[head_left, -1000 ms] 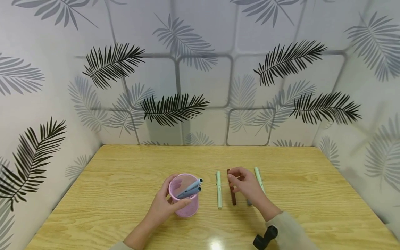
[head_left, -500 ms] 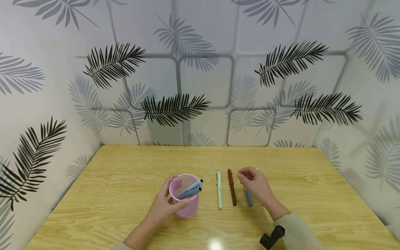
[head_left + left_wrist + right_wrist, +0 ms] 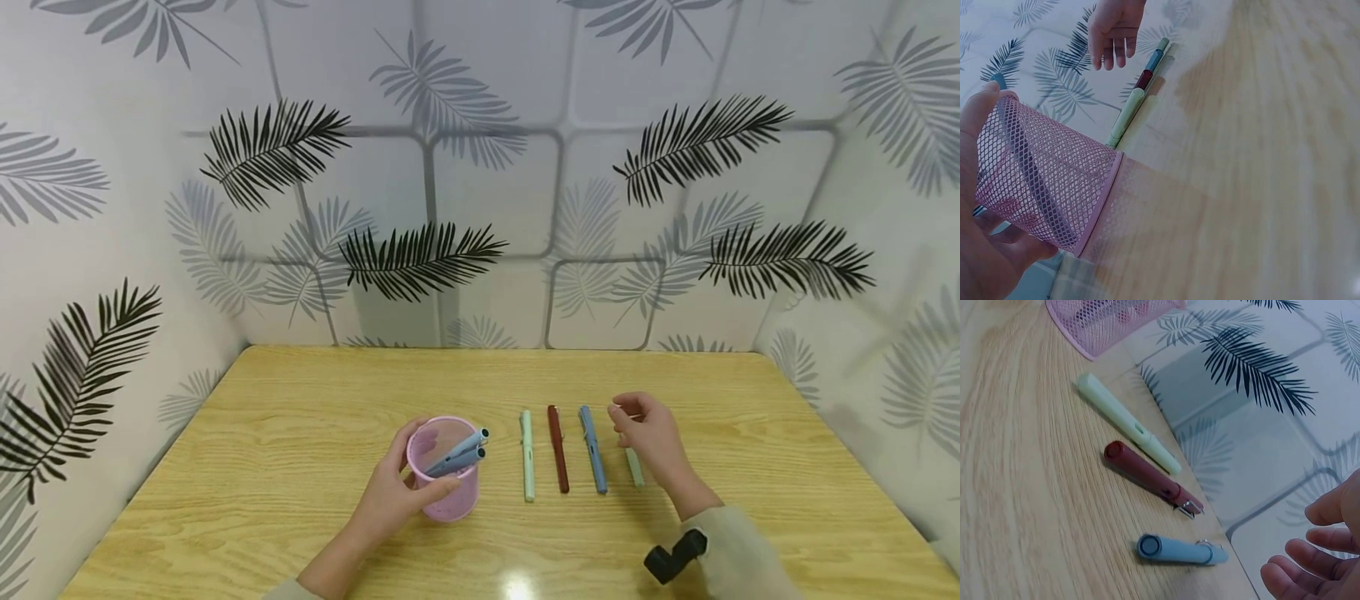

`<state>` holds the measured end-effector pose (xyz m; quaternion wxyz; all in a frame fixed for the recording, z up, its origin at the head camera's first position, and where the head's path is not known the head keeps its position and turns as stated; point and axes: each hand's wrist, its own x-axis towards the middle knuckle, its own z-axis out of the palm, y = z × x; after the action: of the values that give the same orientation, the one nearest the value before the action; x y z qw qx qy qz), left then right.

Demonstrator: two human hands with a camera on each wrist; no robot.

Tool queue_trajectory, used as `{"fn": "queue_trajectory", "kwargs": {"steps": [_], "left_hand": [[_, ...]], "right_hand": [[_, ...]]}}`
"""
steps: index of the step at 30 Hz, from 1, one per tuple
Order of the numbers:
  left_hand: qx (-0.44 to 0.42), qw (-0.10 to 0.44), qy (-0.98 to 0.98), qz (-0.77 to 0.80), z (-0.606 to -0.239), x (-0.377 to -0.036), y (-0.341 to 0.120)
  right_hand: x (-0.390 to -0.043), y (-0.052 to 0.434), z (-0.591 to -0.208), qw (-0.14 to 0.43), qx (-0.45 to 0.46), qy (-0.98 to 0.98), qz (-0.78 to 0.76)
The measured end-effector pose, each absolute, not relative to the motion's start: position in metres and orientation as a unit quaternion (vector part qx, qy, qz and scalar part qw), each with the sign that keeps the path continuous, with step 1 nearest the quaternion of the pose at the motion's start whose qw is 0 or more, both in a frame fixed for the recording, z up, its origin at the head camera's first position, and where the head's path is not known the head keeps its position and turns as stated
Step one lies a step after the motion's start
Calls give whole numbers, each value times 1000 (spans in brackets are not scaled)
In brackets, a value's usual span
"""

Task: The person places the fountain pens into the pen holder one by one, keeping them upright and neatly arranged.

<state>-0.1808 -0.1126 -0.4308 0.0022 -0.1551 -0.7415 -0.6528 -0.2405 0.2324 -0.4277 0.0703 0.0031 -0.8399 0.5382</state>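
We saw the left hand (image 3: 390, 497) curled round the pink mesh pen cup (image 3: 443, 468), which stood on the wooden surface (image 3: 262, 467) with two blue pens (image 3: 459, 453) leaning inside. The right hand (image 3: 651, 435) hovered over a pale green pen (image 3: 634, 467), hiding most of it; whether its loosely bent fingers touched that pen, we could not tell. Between cup and hand lay a mint pen (image 3: 527, 455), a dark red pen (image 3: 557, 449) and a blue pen (image 3: 592, 449), side by side.

A wooden table (image 3: 300, 433) carries a pink mesh cup (image 3: 450, 492) and four pens (image 3: 557, 450).
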Motion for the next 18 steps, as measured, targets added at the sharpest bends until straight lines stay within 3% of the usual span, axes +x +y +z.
{"fn": "queue_trajectory", "kwargs": {"steps": [18], "left_hand": [[-152, 3, -741, -654, -431, -182, -112]], "right_hand": [[-249, 252, -441, 84, -59, -894, 437]]}}
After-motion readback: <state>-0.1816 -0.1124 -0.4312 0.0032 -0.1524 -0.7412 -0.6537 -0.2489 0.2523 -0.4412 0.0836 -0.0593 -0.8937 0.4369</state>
